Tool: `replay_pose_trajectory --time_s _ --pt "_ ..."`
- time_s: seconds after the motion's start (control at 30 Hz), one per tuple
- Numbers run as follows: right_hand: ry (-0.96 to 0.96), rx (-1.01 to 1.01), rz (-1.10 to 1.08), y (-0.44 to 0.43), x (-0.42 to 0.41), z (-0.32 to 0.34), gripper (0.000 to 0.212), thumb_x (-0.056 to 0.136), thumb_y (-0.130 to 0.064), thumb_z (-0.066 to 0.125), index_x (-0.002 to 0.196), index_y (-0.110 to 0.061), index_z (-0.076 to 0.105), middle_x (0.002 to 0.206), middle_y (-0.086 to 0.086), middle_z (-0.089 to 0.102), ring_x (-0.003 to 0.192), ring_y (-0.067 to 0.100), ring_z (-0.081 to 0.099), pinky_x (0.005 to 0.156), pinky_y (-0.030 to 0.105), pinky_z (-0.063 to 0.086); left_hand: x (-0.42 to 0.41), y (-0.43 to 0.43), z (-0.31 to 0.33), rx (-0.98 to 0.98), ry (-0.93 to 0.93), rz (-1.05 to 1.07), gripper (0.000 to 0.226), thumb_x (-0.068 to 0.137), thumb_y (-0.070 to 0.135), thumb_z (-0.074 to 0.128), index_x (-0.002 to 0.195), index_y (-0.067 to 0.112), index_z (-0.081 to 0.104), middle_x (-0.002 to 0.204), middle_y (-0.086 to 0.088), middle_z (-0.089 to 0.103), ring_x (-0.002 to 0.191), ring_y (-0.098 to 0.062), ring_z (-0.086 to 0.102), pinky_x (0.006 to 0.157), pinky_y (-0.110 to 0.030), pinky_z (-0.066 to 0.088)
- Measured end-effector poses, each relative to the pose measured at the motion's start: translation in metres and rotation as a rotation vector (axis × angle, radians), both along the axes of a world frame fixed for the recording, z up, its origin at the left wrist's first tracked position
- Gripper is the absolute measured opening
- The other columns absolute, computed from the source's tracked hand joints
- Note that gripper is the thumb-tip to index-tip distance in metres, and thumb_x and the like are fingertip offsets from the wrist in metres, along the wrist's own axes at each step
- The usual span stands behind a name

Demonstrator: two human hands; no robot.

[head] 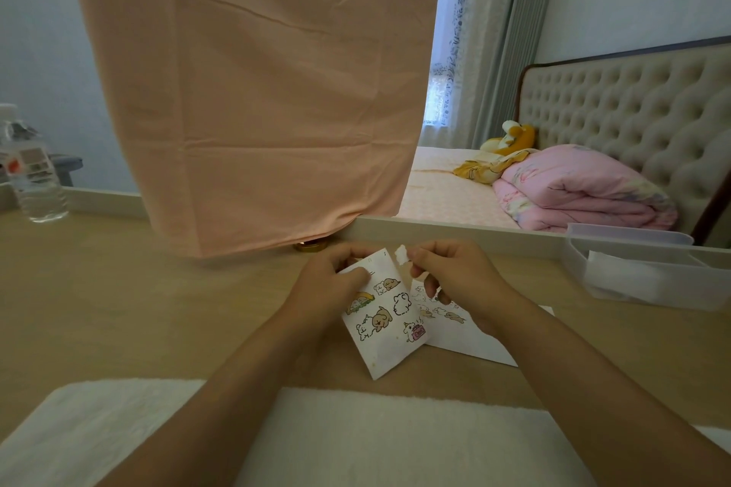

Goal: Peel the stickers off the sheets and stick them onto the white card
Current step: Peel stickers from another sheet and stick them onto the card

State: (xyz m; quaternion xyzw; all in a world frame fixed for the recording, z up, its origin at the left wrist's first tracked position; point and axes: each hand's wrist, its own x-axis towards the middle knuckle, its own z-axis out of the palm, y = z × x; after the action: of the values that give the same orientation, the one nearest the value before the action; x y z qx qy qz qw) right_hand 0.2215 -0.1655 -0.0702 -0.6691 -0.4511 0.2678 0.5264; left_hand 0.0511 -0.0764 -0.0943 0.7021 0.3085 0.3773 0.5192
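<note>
My left hand [336, 281] grips the top of a sticker sheet [385, 328] printed with cartoon animals and holds it tilted above the table. My right hand [455, 277] pinches a small white sticker [402, 254] just above the sheet's upper right corner. The white card [463, 332] lies flat on the table under my right hand, with several stickers on it. My right wrist hides part of the card.
A peach cloth [257, 91] hangs down to the wooden table [118, 308] just behind my hands. A water bottle [33, 178] stands at far left. A clear plastic box [648, 273] sits at right. A white fluffy mat [356, 439] lies along the near edge.
</note>
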Motion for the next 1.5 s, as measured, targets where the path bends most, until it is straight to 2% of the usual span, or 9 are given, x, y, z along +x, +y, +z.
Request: replay_pose_trajectory --time_s 0.13,0.23,0.37,0.53,0.67,0.8,0.97,1.23,1.5 --pt "-0.103 0.108 -0.065 0.001 -0.005 -0.004 0.019 0.096 -0.027 0.066 0.083 -0.015 0.074 0.071 -0.003 0.072 0.048 0.015 0.051 0.051 0.027 0.044 -0.002 0.009 -0.008 0.160 0.223 0.127 0.028 0.089 0.018 0.062 0.110 0.035 0.069 0.106 0.007 0.066 0.095 -0.013 0.065 0.085 -0.035 0.056" --pt "-0.539 0.271 -0.202 0.003 -0.005 -0.013 0.015 0.092 -0.036 0.070 0.082 -0.028 0.077 0.067 -0.013 0.071 0.052 0.004 0.059 0.055 0.024 0.050 -0.001 0.010 -0.009 0.509 0.419 0.323 0.027 0.089 0.038 0.066 0.116 0.036 0.063 0.114 0.017 0.056 0.112 -0.012 0.046 0.096 -0.032 0.041" --pt "-1.129 0.605 -0.267 0.003 -0.001 -0.022 0.007 0.091 -0.029 0.073 0.089 -0.027 0.079 0.072 -0.014 0.072 0.054 -0.006 0.054 0.050 0.019 0.046 0.007 -0.001 0.001 0.192 0.078 0.136 0.016 0.094 0.035 0.061 0.086 0.025 0.069 0.084 0.011 0.069 0.076 -0.005 0.059 0.075 -0.027 0.048" --pt "-1.386 0.771 -0.198 0.005 0.005 -0.026 0.016 0.097 -0.028 0.065 0.089 -0.021 0.078 0.067 -0.006 0.068 0.055 0.013 0.059 0.048 0.031 0.047 0.010 -0.009 0.011 -0.070 0.083 -0.022 0.029 0.098 0.036 0.056 0.090 0.015 0.073 0.080 0.004 0.073 0.062 -0.006 0.062 0.061 -0.016 0.044" --pt "-1.439 0.786 -0.148 0.006 0.005 -0.025 0.018 0.097 -0.028 0.065 0.088 -0.020 0.078 0.069 -0.003 0.068 0.056 0.016 0.059 0.049 0.031 0.045 0.008 -0.007 0.012 -0.144 0.127 -0.019 0.027 0.093 0.037 0.063 0.096 0.012 0.074 0.077 0.010 0.074 0.063 -0.006 0.063 0.073 -0.029 0.044" --pt "-1.419 0.705 -0.054 0.005 0.003 -0.025 0.017 0.095 -0.034 0.065 0.094 -0.022 0.077 0.076 -0.007 0.070 0.060 0.012 0.061 0.053 0.022 0.043 0.008 -0.008 0.011 -0.111 0.130 0.000 0.020 0.094 0.025 0.062 0.088 0.009 0.073 0.072 0.007 0.071 0.054 -0.002 0.060 0.056 -0.015 0.045" --pt "-1.036 0.350 -0.016 0.005 0.000 -0.024 0.034 0.091 -0.053 0.060 0.115 -0.032 0.071 0.092 -0.017 0.065 0.066 -0.011 0.050 0.063 0.016 0.037 0.006 -0.007 0.003 0.039 0.212 -0.003 0.019 0.091 0.023 0.058 0.079 0.014 0.070 0.071 0.009 0.069 0.067 -0.009 0.059 0.068 -0.031 0.049" --pt "-0.779 0.145 0.062 0.006 0.005 -0.024 0.002 0.087 -0.036 0.073 0.089 -0.036 0.074 0.085 -0.019 0.068 0.079 -0.002 0.058 0.070 0.022 0.047 0.004 -0.009 -0.001 0.268 0.279 0.005 0.026 0.091 0.030 0.050 0.073 0.026 0.068 0.078 0.012 0.069 0.077 -0.009 0.063 0.081 -0.051 0.055" --pt "-0.783 0.113 0.034 -0.002 0.003 -0.019 0.006 0.088 -0.030 0.072 0.084 -0.034 0.073 0.081 -0.020 0.068 0.078 -0.008 0.056 0.064 0.015 0.038 0.006 -0.012 0.002 0.110 0.218 0.020 0.030 0.096 0.030 0.048 0.082 0.024 0.074 0.079 0.008 0.074 0.073 -0.012 0.063 0.069 -0.032 0.051"
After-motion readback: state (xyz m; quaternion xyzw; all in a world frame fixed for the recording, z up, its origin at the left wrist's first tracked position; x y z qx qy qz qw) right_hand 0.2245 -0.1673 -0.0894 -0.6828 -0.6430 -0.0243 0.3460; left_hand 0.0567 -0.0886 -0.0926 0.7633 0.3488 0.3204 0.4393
